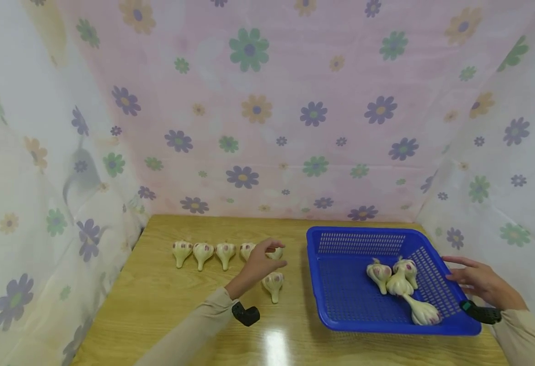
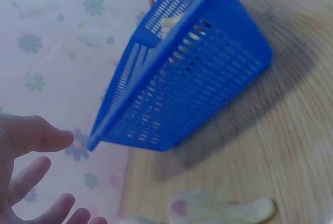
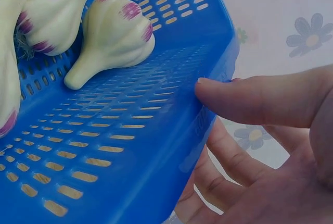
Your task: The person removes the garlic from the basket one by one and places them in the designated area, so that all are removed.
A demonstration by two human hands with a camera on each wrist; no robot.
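My left hand (image 1: 259, 262) hovers over the right end of a row of garlic bulbs (image 1: 225, 254), thumb and fingers apart, nothing between them. It partly covers the last bulbs in that row. Nearer to me, a single garlic bulb (image 1: 273, 285) lies just below this hand. On the right stands a blue plastic basket (image 1: 313, 284) with several garlic bulbs (image 1: 400, 282) in its right half. My right hand (image 1: 489, 284) holds the basket's right rim; in the right wrist view the thumb (image 3: 234, 96) is on the rim and the fingers (image 3: 229, 153) lie outside the wall.
A wooden table (image 1: 157, 305) carries everything. Flower-printed sheets (image 1: 272, 127) hang behind it and along both sides. The basket's tall slotted wall (image 2: 197, 78) stands to the right of the loose bulbs.
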